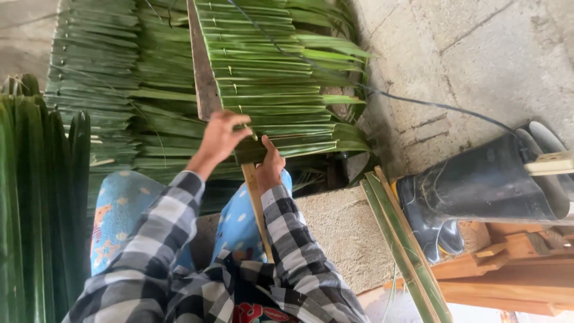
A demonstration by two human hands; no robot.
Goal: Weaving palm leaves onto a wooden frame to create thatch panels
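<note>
- Rough grey concrete floor (478, 54), cracked and patched, carried everything.
- Stacked panels of folded green palm leaves (95, 78) lay flat on it.
- A black cable (418, 103) ran across the concrete.
- A black rubber boot (478, 185) lay on its side.
- Loose green leaf strips (400, 245) rested beside a raised concrete slab (341, 233).
- Wooden offcuts (514, 269) sat near the boot.

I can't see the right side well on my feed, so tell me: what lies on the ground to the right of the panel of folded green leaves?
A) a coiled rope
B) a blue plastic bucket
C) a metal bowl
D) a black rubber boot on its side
D: a black rubber boot lies tipped on its side on the concrete, right of the leaf panel that both hands work on.
</note>
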